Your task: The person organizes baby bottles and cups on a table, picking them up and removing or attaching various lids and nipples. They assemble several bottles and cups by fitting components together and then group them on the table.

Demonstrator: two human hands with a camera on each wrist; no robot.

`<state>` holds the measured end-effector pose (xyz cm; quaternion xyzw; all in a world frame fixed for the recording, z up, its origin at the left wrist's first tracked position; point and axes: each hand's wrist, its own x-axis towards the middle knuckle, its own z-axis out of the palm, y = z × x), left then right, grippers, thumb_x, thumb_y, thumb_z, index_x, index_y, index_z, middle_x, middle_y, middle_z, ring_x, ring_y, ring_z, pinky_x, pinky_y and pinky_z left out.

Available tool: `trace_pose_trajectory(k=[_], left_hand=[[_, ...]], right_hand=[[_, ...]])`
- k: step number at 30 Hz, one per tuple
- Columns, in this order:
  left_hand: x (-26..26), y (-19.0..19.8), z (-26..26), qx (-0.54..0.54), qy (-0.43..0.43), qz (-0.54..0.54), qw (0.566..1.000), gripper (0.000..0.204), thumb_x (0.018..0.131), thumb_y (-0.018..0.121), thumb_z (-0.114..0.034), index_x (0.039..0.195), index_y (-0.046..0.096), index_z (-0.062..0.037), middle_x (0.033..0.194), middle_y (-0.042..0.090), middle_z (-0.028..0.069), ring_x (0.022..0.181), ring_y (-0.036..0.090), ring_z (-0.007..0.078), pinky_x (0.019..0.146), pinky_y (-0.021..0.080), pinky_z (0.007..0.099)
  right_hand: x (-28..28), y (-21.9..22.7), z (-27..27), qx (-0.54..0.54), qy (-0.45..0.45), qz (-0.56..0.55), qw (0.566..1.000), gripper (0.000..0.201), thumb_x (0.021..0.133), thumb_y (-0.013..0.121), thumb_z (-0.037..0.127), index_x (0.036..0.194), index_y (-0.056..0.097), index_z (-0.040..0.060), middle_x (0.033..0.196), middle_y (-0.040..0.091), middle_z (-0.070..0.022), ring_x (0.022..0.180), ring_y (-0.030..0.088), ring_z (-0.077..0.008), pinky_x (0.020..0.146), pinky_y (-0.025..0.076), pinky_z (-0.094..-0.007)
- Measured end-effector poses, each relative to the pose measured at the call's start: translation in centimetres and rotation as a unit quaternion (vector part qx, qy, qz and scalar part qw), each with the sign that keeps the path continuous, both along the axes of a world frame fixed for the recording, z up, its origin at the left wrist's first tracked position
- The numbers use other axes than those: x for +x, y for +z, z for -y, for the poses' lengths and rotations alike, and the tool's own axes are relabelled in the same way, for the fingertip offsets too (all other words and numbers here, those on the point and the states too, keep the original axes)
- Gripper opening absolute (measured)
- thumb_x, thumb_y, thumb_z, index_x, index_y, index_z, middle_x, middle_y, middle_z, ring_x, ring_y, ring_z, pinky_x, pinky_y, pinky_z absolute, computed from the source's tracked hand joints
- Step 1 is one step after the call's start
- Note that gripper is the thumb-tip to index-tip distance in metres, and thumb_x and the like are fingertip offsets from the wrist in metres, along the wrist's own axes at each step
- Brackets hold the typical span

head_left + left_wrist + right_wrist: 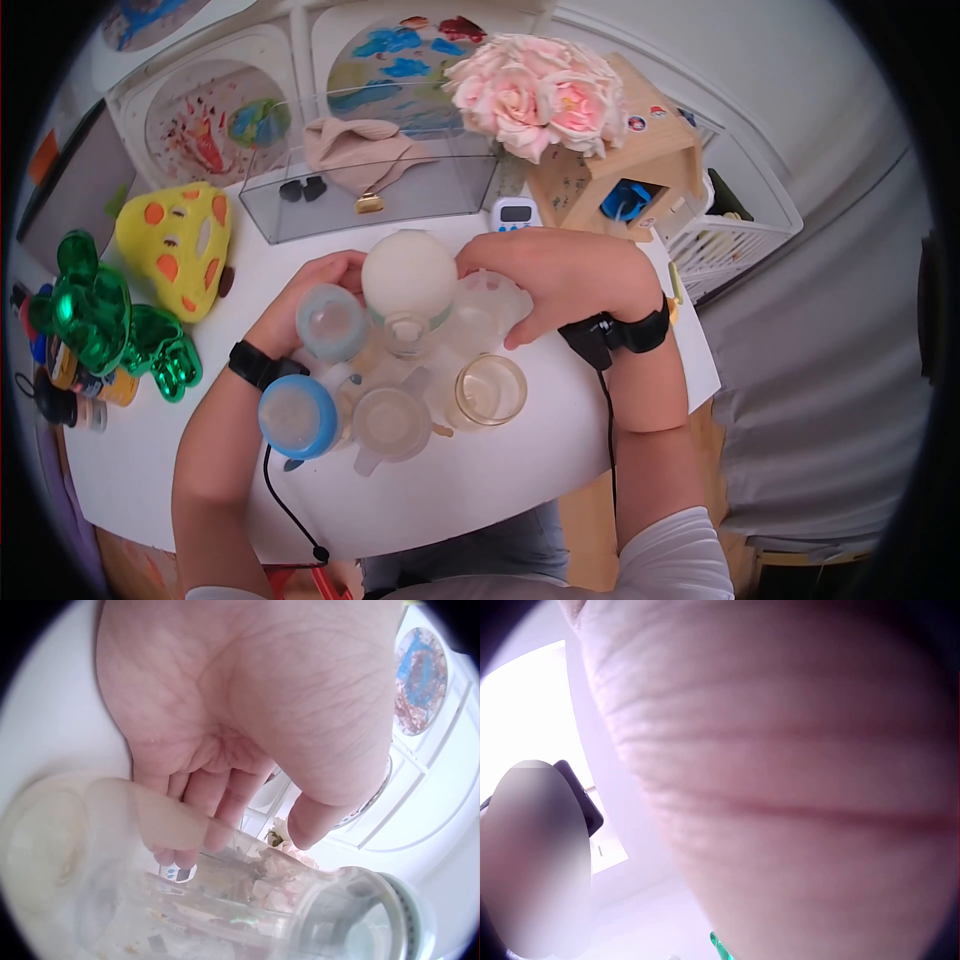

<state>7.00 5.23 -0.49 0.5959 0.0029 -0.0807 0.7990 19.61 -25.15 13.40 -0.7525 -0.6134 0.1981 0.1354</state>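
Note:
Several baby bottles and cups stand close together on the white table, between my two hands. My left hand (pixel 322 283) curves along the back left, beside a bottle with a translucent domed cap (pixel 332 322); in the left wrist view its fingers hang relaxed behind a clear bottle (pixel 225 900). Cupped at the group's right side, my right hand (pixel 565 272) has a clear container (pixel 488 312) between thumb and fingers; its fingertips are partly hidden. A tall white-topped bottle (pixel 408 275) stands in the middle. Nearer me are a blue-ringed bottle (pixel 298 416), a two-handled cup (pixel 392 424) and an amber-tinted jar (pixel 491 390).
Behind the bottles stands a clear box (pixel 300 212) with a beige cloth (pixel 365 155). A small white timer (pixel 515 213), a wooden house (pixel 610 180) and pink roses (pixel 540 95) are at the back right. A yellow plush (pixel 178 250) and shiny green figure (pixel 100 310) stand left.

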Motion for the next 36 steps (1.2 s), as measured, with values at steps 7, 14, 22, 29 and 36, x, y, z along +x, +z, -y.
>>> trace_pose_trajectory(k=[7, 14, 22, 29, 36], left_hand=[[-0.2, 0.2, -0.2, -0.007, 0.005, 0.001, 1.000, 0.053, 0.114, 0.052, -0.042, 0.144, 0.057, 0.0009, 0.132, 0.071, 0.0127, 0.120, 0.069, 0.0195, 0.104, 0.056, 0.0330], [-0.4, 0.5, 0.2, -0.133, 0.007, 0.029, 0.991, 0.068, 0.111, 0.060, -0.037, 0.165, 0.033, -0.0044, 0.153, 0.058, 0.0185, 0.143, 0.057, 0.0264, 0.120, 0.047, 0.0398], [-0.3, -0.3, -0.6, -0.124, -0.053, 0.073, 0.988, 0.076, 0.108, 0.062, -0.010, 0.172, 0.022, -0.0195, 0.147, 0.062, 0.0158, 0.130, 0.065, 0.0225, 0.110, 0.054, 0.0389], [0.5, -0.5, -0.4, -0.137, -0.055, 0.072, 0.986, 0.073, 0.108, 0.064, -0.009, 0.169, 0.026, -0.0167, 0.148, 0.059, 0.0162, 0.133, 0.062, 0.0204, 0.109, 0.056, 0.0371], [0.7, -1.0, -0.6, -0.160, -0.023, 0.060, 0.985, 0.062, 0.108, 0.065, -0.011, 0.162, 0.034, -0.0145, 0.151, 0.058, 0.0138, 0.135, 0.061, 0.0199, 0.109, 0.055, 0.0374]], right_hand=[[1.7, 0.8, 0.0, 0.051, -0.135, 0.025, 0.989, 0.068, 0.079, 0.089, 0.019, 0.137, 0.059, 0.0030, 0.126, 0.069, -0.0149, 0.113, 0.070, -0.0271, 0.085, 0.061, -0.0384], [2.4, -1.7, -3.2, 0.257, -0.149, -0.086, 0.951, 0.072, 0.083, 0.087, 0.014, 0.147, 0.056, 0.0047, 0.132, 0.067, -0.0101, 0.118, 0.066, -0.0228, 0.089, 0.061, -0.0363], [3.5, -5.9, -4.9, 0.242, -0.095, -0.252, 0.932, 0.078, 0.086, 0.081, 0.005, 0.157, 0.048, 0.0101, 0.152, 0.060, -0.0079, 0.138, 0.060, -0.0208, 0.105, 0.053, -0.0345], [2.6, -5.1, -5.2, 0.261, -0.092, -0.355, 0.893, 0.073, 0.094, 0.065, -0.011, 0.160, 0.041, 0.0051, 0.157, 0.053, -0.0143, 0.140, 0.057, -0.0213, 0.105, 0.053, -0.0329], [1.9, -0.1, -1.9, 0.241, -0.147, -0.167, 0.945, 0.046, 0.096, 0.063, -0.008, 0.141, 0.061, -0.0011, 0.131, 0.072, -0.0149, 0.119, 0.070, -0.0226, 0.100, 0.055, -0.0331]])
